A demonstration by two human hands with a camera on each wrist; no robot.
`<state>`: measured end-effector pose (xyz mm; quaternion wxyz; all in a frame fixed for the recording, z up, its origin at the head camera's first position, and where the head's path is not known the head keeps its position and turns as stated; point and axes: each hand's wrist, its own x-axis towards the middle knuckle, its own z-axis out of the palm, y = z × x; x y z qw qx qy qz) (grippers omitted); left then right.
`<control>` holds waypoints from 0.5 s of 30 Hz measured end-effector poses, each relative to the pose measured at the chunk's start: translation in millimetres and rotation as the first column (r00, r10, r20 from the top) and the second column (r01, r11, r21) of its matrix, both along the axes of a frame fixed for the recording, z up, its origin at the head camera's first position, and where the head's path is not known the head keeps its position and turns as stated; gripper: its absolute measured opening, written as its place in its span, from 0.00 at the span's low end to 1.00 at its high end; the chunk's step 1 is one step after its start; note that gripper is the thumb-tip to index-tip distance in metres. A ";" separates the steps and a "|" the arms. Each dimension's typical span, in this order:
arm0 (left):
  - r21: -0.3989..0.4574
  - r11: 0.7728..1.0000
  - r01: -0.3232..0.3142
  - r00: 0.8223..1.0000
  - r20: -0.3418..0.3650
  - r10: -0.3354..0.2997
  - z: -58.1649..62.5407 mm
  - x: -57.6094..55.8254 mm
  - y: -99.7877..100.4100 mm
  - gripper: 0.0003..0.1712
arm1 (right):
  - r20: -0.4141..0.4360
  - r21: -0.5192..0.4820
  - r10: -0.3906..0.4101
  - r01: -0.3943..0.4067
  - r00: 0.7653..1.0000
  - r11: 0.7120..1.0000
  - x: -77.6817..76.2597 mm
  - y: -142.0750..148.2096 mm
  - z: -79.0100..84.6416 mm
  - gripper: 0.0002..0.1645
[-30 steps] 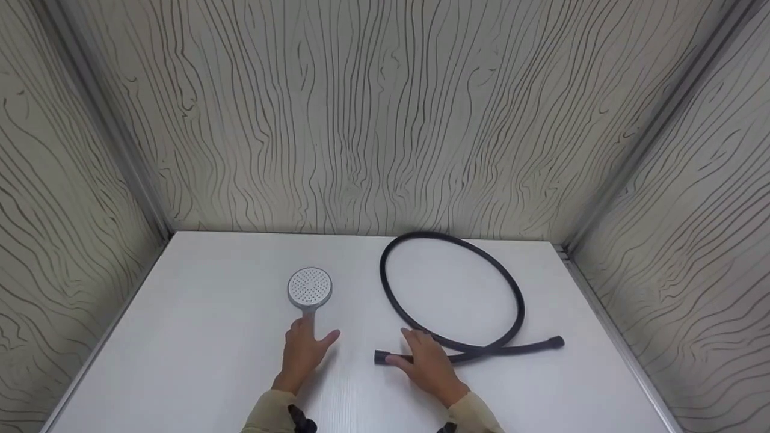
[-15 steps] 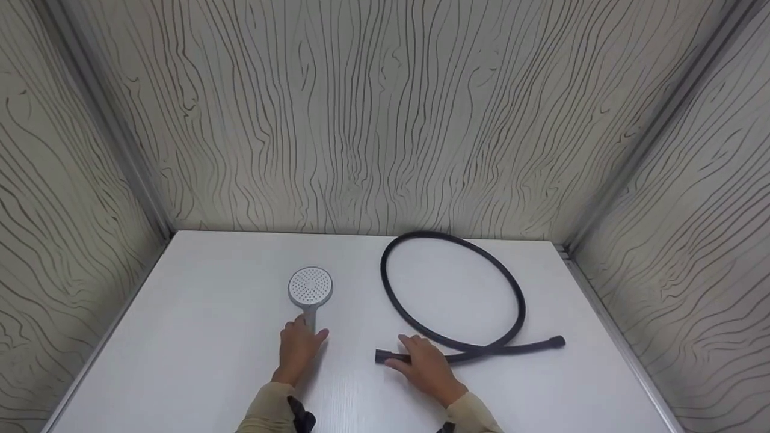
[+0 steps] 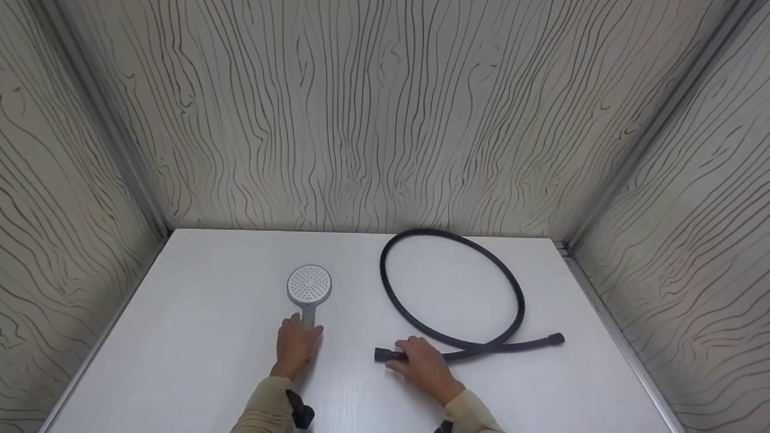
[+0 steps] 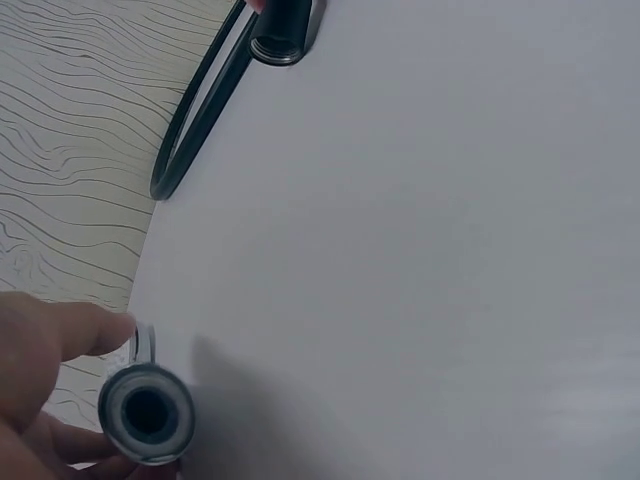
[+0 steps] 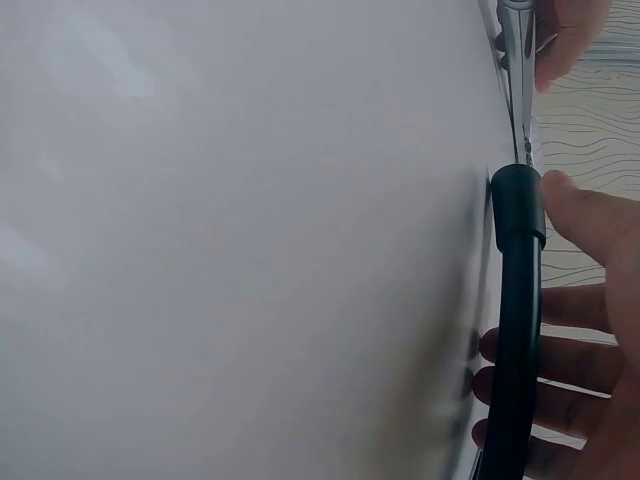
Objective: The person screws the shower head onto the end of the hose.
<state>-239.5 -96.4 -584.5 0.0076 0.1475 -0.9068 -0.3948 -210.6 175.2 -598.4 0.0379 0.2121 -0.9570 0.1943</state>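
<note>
Left grip (image 3: 297, 344) is pinching the showerhead (image 3: 310, 284) by its handle (image 3: 308, 316) on the counter (image 3: 198, 343), right grip (image 3: 426, 365) is clasping the hose (image 3: 484, 348); one's probably feeling rigid, the other bendy, its collar (image 5: 517, 208) offering surest hold.

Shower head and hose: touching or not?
Apart. The head view shows a strip of white tabletop between the shower head and the hose.

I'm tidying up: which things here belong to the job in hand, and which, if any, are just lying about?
Part of the job:
Shower head, gripped by the left hand
Black hose, held near one end by the right hand

Just lying about:
None seen; white table and patterned walls are just setting
</note>
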 end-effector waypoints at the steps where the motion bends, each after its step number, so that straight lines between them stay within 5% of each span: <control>1: 0.004 1.000 0.000 1.000 0.003 0.000 0.3 -0.4 -0.5 0.29 | -0.005 0.003 0.002 -0.002 1.000 1.000 -0.5 -0.2 0.1 0.25; 15: 0.095 0.995 -0.033 0.998 0.056 0.028 -6.2 -7.7 -7.1 0.28 | 0.042 0.002 0.024 -0.024 0.999 1.000 -6.0 -7.8 -0.1 0.14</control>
